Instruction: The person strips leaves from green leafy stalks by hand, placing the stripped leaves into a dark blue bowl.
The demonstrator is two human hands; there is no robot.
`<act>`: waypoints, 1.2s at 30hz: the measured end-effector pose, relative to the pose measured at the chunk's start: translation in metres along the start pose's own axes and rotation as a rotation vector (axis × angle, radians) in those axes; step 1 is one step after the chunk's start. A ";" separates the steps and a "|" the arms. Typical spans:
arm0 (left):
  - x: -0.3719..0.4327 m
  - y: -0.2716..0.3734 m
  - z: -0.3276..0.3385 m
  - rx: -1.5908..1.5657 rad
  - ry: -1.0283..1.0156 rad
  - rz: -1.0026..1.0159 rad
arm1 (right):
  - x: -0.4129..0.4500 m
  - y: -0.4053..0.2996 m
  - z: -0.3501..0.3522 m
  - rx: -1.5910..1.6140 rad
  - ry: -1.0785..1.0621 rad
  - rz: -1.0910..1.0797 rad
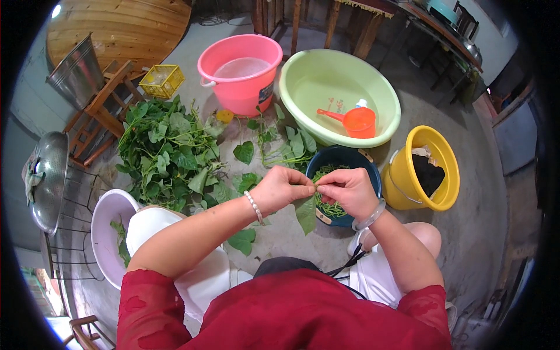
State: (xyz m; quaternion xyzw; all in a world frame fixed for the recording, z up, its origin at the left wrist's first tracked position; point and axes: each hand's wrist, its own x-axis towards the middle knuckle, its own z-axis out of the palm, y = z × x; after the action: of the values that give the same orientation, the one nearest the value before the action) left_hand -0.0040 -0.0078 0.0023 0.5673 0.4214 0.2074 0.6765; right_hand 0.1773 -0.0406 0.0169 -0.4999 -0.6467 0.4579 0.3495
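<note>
My left hand point(284, 189) and my right hand point(348, 192) meet fingertip to fingertip, pinching the thin stem of a green leaf between them. The leaf point(306, 214) hangs down below my left fingers. Just behind and beneath my right hand stands a dark blue basin point(377, 171) holding short cut green stems point(334, 210). A large heap of leafy green vines point(168, 151) lies on the floor at the left. More leafy stems point(297, 146) lie beyond my hands, and a loose leaf point(242, 241) rests on the floor nearer my body.
Beyond the vines stand a pink bucket point(238, 94) and a pale green tub point(302, 113) with a red dipper point(359, 122). A yellow bucket point(396, 188) is at the right. A lilac basin point(103, 236) with some leaves stands at the left, near a wooden chair point(109, 105).
</note>
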 end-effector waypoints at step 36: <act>-0.007 0.005 -0.005 0.123 0.044 0.140 | 0.014 -0.004 -0.043 0.631 0.230 0.086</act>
State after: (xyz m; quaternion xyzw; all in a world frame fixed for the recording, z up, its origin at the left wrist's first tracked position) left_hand -0.0106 -0.0089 0.0094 0.6312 0.4075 0.2404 0.6147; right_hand 0.2111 -0.0167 0.0352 -0.4421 -0.4078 0.5905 0.5380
